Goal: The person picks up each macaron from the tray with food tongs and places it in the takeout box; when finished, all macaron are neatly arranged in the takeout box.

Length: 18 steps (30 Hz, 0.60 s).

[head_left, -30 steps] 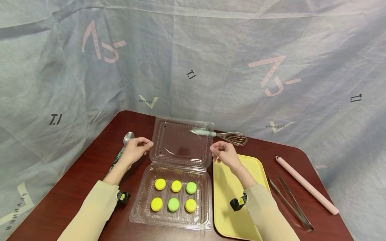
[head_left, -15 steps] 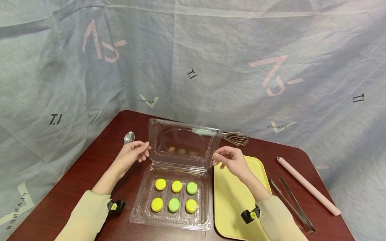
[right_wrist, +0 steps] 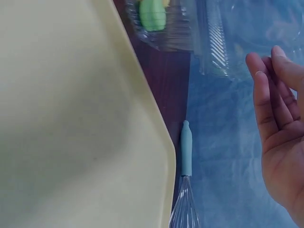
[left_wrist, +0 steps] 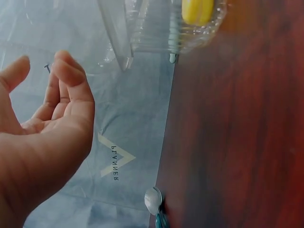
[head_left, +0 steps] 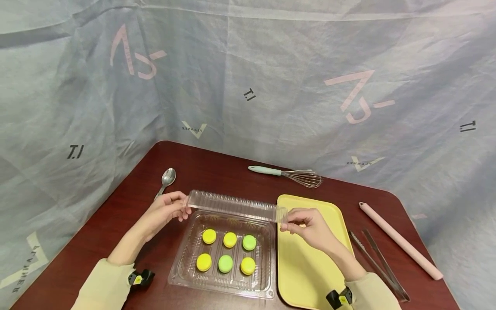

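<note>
A clear plastic clamshell container [head_left: 176, 280] lies on the table with yellow and green macarons [head_left: 230, 240] in two rows inside. Its hinged lid [head_left: 236, 206] is raised and tilted, seen nearly edge-on in the head view. My left hand [head_left: 164, 213] pinches the lid's left corner between thumb and fingers. At the right corner, my right hand [head_left: 310, 226] grips it the same way. The see-through lid [left_wrist: 116, 35] also shows in the left wrist view, where a yellow macaron [left_wrist: 197, 11] sits in the base. A green macaron [right_wrist: 152, 14] appears in the right wrist view.
A yellow tray [head_left: 310, 258] lies right of the container, under my right forearm. Metal tongs [head_left: 381, 262] and a pink rod [head_left: 401, 241] are farther right. A whisk [head_left: 267, 170] lies at the back. Behind my left hand is a spoon [head_left: 168, 176]. Grey cloth [head_left: 248, 64] hangs behind the table.
The lid has swung up from leaning back to nearly edge-on, with both hands moving along with it toward me. The whisk handle, formerly seen through the lid, is now uncovered.
</note>
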Available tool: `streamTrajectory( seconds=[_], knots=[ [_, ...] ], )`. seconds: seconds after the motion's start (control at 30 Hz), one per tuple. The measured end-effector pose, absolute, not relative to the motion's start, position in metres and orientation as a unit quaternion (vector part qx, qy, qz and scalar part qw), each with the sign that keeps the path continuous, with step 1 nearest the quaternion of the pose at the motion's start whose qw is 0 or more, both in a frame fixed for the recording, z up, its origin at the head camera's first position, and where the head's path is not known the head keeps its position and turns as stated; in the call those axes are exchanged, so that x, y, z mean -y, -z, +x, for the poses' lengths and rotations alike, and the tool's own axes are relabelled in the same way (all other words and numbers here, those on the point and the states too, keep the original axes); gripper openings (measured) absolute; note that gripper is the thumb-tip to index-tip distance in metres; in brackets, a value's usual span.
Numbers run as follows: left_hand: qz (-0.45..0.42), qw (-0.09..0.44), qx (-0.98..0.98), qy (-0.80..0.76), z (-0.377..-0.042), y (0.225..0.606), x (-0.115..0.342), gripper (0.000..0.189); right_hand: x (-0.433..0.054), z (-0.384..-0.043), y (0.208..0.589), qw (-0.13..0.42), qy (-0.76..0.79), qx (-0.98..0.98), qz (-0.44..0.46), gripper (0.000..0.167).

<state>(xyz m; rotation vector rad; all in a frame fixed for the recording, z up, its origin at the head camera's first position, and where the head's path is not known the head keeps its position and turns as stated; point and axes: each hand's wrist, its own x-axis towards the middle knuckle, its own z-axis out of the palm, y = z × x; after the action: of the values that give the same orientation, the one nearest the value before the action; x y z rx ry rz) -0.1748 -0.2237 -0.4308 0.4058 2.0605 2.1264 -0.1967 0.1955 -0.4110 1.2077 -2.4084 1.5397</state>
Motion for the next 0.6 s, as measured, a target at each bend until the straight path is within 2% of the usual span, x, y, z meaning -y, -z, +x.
streamTrajectory(
  seconds=[0.1,0.27,0.4,0.6],
  knots=[
    [0.135,0.08,-0.704,-0.692,-0.167,0.434,0.226,0.017,-0.193,-0.186,0.407,0.028,-0.486,0.776,0.402,0.026],
    [0.143,0.083,-0.714,-0.68,-0.158,0.441,0.23,0.017,-0.19,-0.174,0.411,0.034,-0.468,0.778,0.419,0.032],
    [0.158,0.1,-0.717,-0.671,-0.153,0.445,0.231,0.022,-0.195,-0.173,0.429,0.033,-0.458,0.784,0.418,0.028],
    [0.171,0.106,-0.745,-0.636,-0.147,0.451,0.233,0.021,-0.183,-0.156,0.415,0.039,-0.453,0.787,0.417,0.026]
  ],
)
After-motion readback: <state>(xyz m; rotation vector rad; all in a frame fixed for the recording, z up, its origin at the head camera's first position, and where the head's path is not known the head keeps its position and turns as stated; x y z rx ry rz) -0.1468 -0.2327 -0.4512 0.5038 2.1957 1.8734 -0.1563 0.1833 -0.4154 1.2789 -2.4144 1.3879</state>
